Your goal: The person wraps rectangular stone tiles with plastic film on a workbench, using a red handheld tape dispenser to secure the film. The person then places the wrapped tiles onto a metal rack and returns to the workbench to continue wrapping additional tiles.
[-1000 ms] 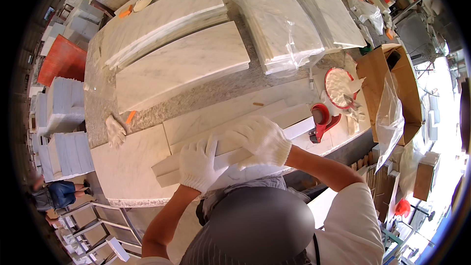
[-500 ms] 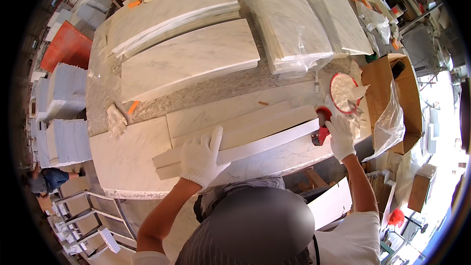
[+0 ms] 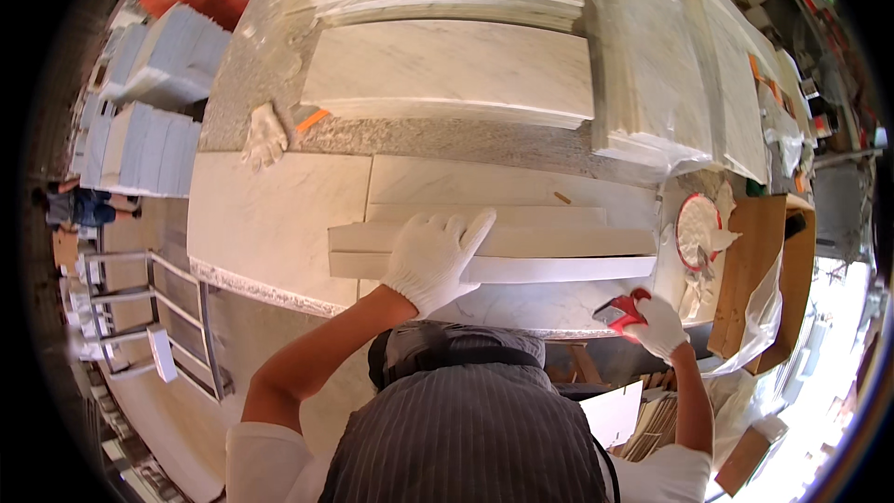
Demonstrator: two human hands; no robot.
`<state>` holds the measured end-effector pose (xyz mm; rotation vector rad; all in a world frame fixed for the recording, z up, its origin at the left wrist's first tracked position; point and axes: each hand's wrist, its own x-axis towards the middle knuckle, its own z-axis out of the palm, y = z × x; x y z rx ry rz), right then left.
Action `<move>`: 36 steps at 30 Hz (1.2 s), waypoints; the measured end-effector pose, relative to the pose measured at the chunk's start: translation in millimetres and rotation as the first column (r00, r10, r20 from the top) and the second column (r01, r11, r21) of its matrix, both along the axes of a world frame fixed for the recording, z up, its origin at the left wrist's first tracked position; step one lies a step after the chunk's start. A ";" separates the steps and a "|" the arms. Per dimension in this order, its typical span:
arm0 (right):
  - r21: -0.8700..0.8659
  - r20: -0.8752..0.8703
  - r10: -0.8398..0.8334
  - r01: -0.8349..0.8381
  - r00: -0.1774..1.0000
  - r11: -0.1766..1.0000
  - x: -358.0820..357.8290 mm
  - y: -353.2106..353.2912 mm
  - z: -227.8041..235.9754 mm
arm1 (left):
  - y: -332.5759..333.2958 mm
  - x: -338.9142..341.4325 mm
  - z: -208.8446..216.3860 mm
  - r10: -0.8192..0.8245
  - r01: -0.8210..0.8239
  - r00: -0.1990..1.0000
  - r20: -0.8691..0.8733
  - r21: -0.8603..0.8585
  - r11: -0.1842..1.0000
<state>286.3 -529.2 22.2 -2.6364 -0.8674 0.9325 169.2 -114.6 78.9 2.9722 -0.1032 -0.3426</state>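
Observation:
My left hand (image 3: 436,261), in a white knit glove, lies on a long, narrow folded cardboard carton (image 3: 559,243). Its fingers are stretched out over the top, the thumb apart. White board shows along the carton's near side. Right of the carton, over the near edge of the table, my gloved right hand (image 3: 661,328) is wrapped round a red tape dispenser (image 3: 622,312). The dispenser is apart from the carton. Beneath the carton are pale marble slabs (image 3: 279,224).
Stacked marble slabs (image 3: 447,70) stand beyond the carton. A loose glove (image 3: 265,135) lies at far left beside an orange piece (image 3: 312,119). To the right are a red-rimmed tub of white paste (image 3: 698,228) and an open cardboard box (image 3: 745,251). A metal frame (image 3: 177,317) stands left.
My right hand has lifted the red tape dispenser from beside the carton's right end and drawn it nearer. The left hand stays on the carton. The whole view has turned.

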 end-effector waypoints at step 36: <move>0.389 -0.763 0.187 0.208 0.619 0.897 8.4 231.2 66.7 | 10.3 -16.4 -16.4 0.199 -0.163 0.940 0.279 -0.145 0.976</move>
